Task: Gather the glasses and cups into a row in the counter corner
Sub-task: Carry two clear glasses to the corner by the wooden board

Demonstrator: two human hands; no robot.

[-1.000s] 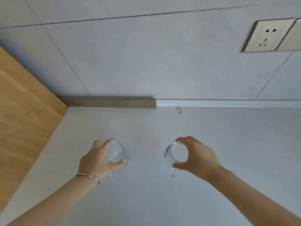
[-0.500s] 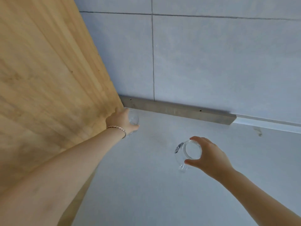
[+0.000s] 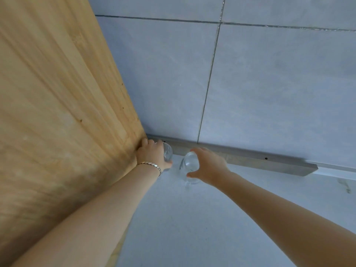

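Near the middle of the frame, the left hand (image 3: 151, 155) is curling around a clear glass (image 3: 167, 153) and holding it right in the corner where the wooden panel (image 3: 57, 112) is meeting the grey upstand (image 3: 240, 157). Just to its right, the right hand (image 3: 207, 164) is gripping a second clear glass (image 3: 190, 164) from the side, thumb on the near wall and fingers over the far one. The two glasses are sitting just beside each other with a small gap showing between them.

To finish this step well, both glasses should be settling flat on the pale surface (image 3: 192, 228) before either grip is loosening, the second one lining up along the upstand beside the first without knocking it. Releasing one hand at a time would be guarding against a clink.

The left palm is covering most of the corner glass, so whether its base is touching the surface is hard to tell. A handle-like shape seems to be hanging below the right glass, too blurred to confirm. Any other cups are lying outside the frame.
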